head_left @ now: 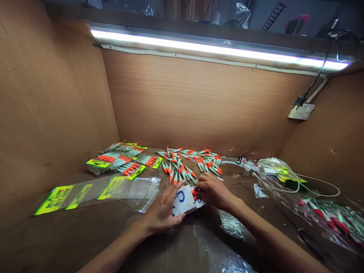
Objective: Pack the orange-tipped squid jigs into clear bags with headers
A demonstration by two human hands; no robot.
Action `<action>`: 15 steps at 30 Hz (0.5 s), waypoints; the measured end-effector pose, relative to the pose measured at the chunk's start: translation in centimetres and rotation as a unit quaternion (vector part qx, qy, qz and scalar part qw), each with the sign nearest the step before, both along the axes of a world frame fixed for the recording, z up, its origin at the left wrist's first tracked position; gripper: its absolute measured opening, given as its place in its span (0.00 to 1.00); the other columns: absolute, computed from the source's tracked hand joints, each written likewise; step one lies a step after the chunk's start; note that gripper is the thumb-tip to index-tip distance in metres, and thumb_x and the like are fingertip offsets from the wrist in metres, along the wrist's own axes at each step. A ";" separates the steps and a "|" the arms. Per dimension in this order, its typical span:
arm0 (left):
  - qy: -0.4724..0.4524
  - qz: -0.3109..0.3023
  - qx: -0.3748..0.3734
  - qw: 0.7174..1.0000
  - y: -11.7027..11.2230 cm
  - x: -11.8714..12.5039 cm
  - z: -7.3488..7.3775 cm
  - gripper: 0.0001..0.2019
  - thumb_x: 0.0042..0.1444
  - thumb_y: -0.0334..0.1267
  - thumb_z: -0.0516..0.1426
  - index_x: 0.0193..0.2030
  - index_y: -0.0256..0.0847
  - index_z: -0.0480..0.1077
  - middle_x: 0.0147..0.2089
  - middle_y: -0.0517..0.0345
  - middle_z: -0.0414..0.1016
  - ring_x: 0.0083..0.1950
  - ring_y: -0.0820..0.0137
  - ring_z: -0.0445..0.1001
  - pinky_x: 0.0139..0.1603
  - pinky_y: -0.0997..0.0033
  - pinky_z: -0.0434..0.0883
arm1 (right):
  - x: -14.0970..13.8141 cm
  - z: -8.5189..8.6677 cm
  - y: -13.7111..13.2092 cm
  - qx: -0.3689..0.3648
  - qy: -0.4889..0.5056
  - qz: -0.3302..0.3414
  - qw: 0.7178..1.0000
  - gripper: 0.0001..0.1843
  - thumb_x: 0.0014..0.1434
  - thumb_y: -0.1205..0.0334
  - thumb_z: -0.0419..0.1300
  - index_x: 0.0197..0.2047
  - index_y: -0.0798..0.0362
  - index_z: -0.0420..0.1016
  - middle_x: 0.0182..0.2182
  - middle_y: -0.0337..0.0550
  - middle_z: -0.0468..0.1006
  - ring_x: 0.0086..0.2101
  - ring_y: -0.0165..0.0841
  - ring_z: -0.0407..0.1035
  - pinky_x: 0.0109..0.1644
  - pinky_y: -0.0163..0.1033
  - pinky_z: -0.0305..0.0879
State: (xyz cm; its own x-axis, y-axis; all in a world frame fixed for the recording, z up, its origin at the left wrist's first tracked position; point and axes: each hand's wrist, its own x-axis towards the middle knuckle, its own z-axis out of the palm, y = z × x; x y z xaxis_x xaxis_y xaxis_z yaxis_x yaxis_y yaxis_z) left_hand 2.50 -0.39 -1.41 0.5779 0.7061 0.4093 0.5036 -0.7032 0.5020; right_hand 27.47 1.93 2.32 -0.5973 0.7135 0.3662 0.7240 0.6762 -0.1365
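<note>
My left hand [163,209] is closed around the left side of a small white card holder [184,203] marked with blue lettering, its thumb along the near edge. At the holder's right end, my right hand [212,190] has its fingers pinched together. Orange tips of fishing lures [194,193] show between those fingers and the card; how many is hidden. Just beyond both hands lies a loose pile of orange-and-pale-green fishing lures [182,167] with metal fittings.
Filled lure packets [113,159] with yellow-green labels are heaped at the back left. Flat clear bags [105,189] lie nearer. At right are a looped white cord [318,191], plastic-wrapped red-and-green lures [332,220] and a dark scissors-like tool [305,237]. Wooden walls enclose the bench.
</note>
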 end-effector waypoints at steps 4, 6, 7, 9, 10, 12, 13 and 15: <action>0.009 -0.010 -0.008 1.000 -0.4 0.2 0.5 0.49 0.45 0.32 0.61 0.73 0.48 0.44 0.67 0.50 0.64 0.63 0.56 0.68 0.63 0.55 0.67 | -0.1 -0.6 0.0 -0.026 -0.025 0.091 0.995 0.07 0.62 0.62 0.63 0.33 0.49 0.81 0.31 0.42 0.76 0.37 0.34 0.66 0.41 0.37 0.59; 0.014 -0.007 -0.007 1.000 -0.5 0.1 0.6 0.49 0.45 0.32 0.61 0.73 0.48 0.44 0.67 0.50 0.64 0.63 0.56 0.67 0.63 0.55 0.66 | 0.4 0.0 0.0 -0.070 -0.028 0.136 0.988 0.06 0.62 0.62 0.62 0.35 0.48 0.82 0.31 0.41 0.77 0.36 0.33 0.67 0.43 0.36 0.60; 0.015 -0.008 -0.002 1.000 -0.4 0.1 0.5 0.49 0.45 0.31 0.61 0.73 0.48 0.43 0.67 0.49 0.63 0.64 0.55 0.67 0.64 0.54 0.66 | 0.7 0.5 0.2 -0.098 -0.018 0.149 0.984 0.06 0.63 0.62 0.62 0.38 0.48 0.82 0.33 0.40 0.78 0.37 0.33 0.68 0.43 0.36 0.61; 0.015 -0.017 0.011 1.000 -0.3 -0.1 0.2 0.50 0.46 0.31 0.60 0.74 0.48 0.41 0.68 0.49 0.61 0.65 0.56 0.65 0.66 0.54 0.64 | 1.0 1.3 1.2 -0.145 0.018 0.119 0.982 0.10 0.65 0.60 0.59 0.45 0.49 0.81 0.37 0.41 0.80 0.37 0.32 0.71 0.42 0.34 0.62; 0.014 -0.022 0.015 1.000 -0.2 -0.2 0.1 0.50 0.46 0.32 0.60 0.74 0.48 0.40 0.69 0.49 0.61 0.65 0.56 0.65 0.66 0.54 0.63 | 1.0 1.7 2.1 -0.153 0.031 0.068 0.985 0.13 0.66 0.59 0.56 0.47 0.50 0.80 0.37 0.41 0.81 0.37 0.32 0.71 0.40 0.34 0.62; 0.017 -0.031 0.017 0.999 -0.2 -0.3 -0.1 0.51 0.46 0.32 0.61 0.74 0.49 0.39 0.68 0.49 0.61 0.65 0.56 0.65 0.65 0.53 0.64 | 0.4 2.0 4.3 -0.139 0.029 -0.061 0.988 0.18 0.68 0.59 0.50 0.44 0.53 0.81 0.35 0.43 0.82 0.34 0.32 0.72 0.38 0.34 0.62; 0.020 -0.034 0.015 0.999 -0.2 -0.3 -0.1 0.51 0.45 0.32 0.61 0.74 0.49 0.39 0.68 0.50 0.62 0.64 0.55 0.66 0.65 0.53 0.64 | -0.1 1.9 5.5 -0.127 0.014 -0.116 0.985 0.19 0.68 0.59 0.49 0.41 0.54 0.82 0.33 0.44 0.81 0.33 0.33 0.72 0.37 0.35 0.61; 0.028 -0.039 0.009 0.999 -0.3 -0.3 0.1 0.51 0.45 0.33 0.61 0.74 0.50 0.40 0.68 0.50 0.62 0.64 0.55 0.66 0.65 0.53 0.64 | -1.4 1.3 7.9 -0.124 -0.013 -0.168 0.978 0.15 0.63 0.62 0.53 0.36 0.56 0.82 0.32 0.47 0.81 0.33 0.35 0.72 0.36 0.35 0.60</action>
State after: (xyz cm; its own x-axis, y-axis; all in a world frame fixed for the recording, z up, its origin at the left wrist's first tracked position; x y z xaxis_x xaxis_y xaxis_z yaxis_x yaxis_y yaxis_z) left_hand 2.16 -0.72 -1.31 0.6529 0.6511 0.3871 0.4734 -0.7496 0.4626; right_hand 26.08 9.81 3.65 -0.3209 0.9360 0.1447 0.9048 0.3481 -0.2453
